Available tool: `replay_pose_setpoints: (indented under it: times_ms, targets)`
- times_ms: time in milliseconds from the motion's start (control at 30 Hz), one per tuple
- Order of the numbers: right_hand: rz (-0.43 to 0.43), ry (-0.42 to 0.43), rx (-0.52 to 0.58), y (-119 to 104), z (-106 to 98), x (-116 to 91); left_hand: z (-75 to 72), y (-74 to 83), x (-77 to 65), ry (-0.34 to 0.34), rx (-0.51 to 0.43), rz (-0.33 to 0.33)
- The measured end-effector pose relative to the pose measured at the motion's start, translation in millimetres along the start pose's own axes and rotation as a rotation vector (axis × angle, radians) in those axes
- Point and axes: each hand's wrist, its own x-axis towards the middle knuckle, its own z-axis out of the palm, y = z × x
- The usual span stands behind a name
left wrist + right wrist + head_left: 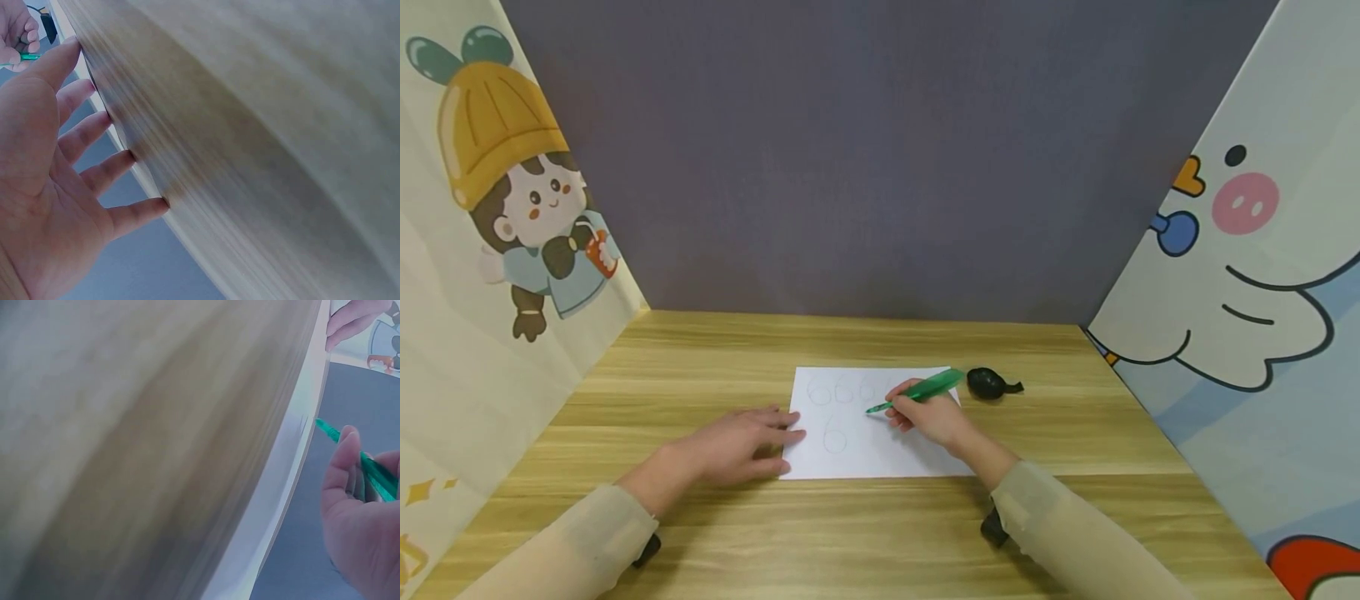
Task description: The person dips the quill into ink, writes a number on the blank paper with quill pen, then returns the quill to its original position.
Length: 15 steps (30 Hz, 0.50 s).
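Observation:
A white sheet of paper (880, 460) lies on the wooden table, with faint 6-shaped figures in a row along its top and another 6 (835, 436) below them at the left. My right hand (934, 419) pinches a green pen (937, 384) that widens like a leaf at its upper end. Its tip points down and left at the middle of the sheet, below the top row. In the right wrist view, thumb and fingers close around the pen (378, 477). My left hand (737, 447) has its fingers spread, fingertips on the sheet's left edge; the left wrist view shows that hand (56, 162) palm-side.
A black rounded object (986, 383) with a short tail sits just right of the sheet's upper corner. A dark grey panel (865, 167) stands behind the table (715, 358). Cartoon-printed walls (445, 375) flank it on both sides.

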Motion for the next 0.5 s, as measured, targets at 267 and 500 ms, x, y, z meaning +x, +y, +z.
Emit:
replay_pose_setpoints:
  times_ms: [267,500]
  targets:
    - [0.009,0.010,0.003,-0.7,3.1,0.8,-0.4,1.1,-0.9,-0.002,-0.016,-0.009]
    - [0.014,0.012,-0.006,-1.9,2.9,0.8,0.2,0.2,-0.9,-0.003,-0.018,-0.012]
